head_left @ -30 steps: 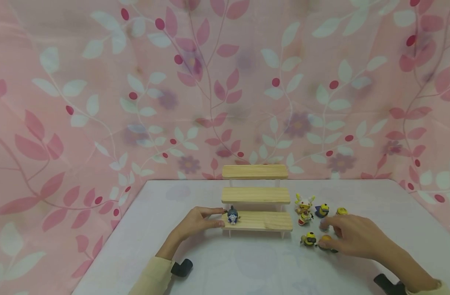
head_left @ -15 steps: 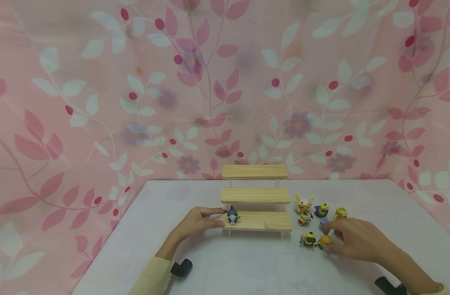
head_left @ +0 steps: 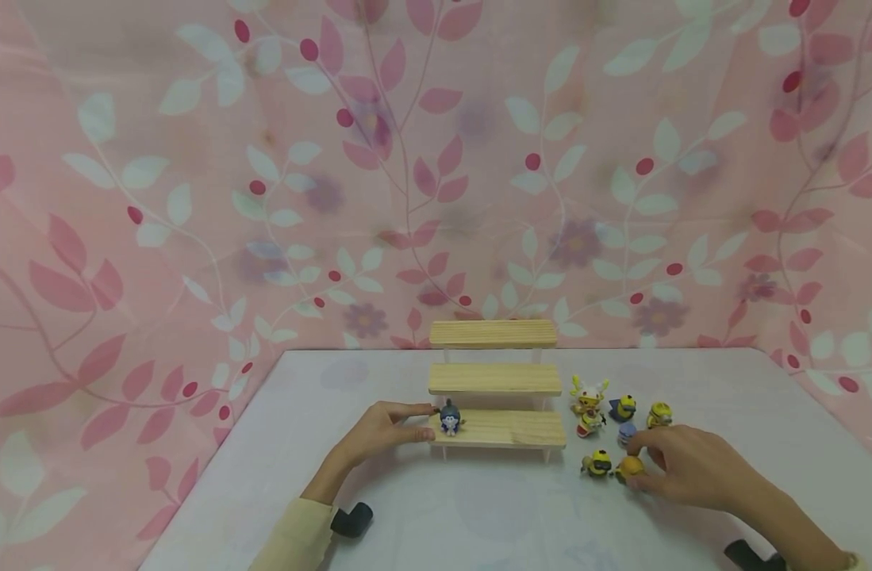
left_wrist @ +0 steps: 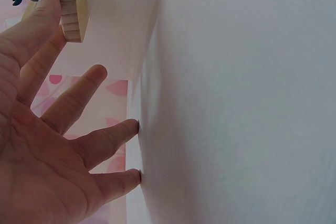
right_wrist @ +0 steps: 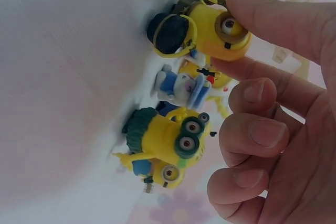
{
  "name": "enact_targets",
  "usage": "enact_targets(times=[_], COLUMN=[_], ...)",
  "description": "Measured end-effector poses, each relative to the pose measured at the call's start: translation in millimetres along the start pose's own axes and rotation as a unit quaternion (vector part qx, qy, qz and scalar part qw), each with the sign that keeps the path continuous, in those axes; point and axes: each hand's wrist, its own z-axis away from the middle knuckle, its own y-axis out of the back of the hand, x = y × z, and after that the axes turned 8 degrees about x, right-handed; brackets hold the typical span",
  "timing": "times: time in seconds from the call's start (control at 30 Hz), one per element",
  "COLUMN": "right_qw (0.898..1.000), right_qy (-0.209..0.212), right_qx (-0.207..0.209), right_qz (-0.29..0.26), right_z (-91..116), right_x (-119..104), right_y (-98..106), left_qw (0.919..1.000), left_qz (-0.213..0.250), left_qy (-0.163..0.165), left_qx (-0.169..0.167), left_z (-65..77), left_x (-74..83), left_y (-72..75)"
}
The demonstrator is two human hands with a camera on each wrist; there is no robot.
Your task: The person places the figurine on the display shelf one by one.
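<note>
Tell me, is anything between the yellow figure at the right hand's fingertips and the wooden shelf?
Yes: a goggled yellow figure stands on the table between the one-eyed figure and the wooden shelf, roughly in the straight path. Nothing visible separates the right hand from the one-eyed figure, whose head it pinches.

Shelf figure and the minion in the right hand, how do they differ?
The shelf figure is blue and white with a dark top; the minion has a yellow-orange head. The shelf figure rests on the bottom shelf; the minion is pinched in the right hand. Both are toys.
</note>
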Motion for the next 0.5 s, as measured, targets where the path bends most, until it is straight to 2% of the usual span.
enact_targets(times=[0.5], right_qw=[1.000], right_qy=[-0.017], right_qx=[0.011], right_qz=[-0.025], right_z=[3.0], right_x=[1.7], right_y=[7.4], left_qw=[1.0000], left_qz=[-0.002], left_qy=[0.000], left_qx=[0.002], left_z=[0.4], left_x=[-0.3], left_y=[-0.4])
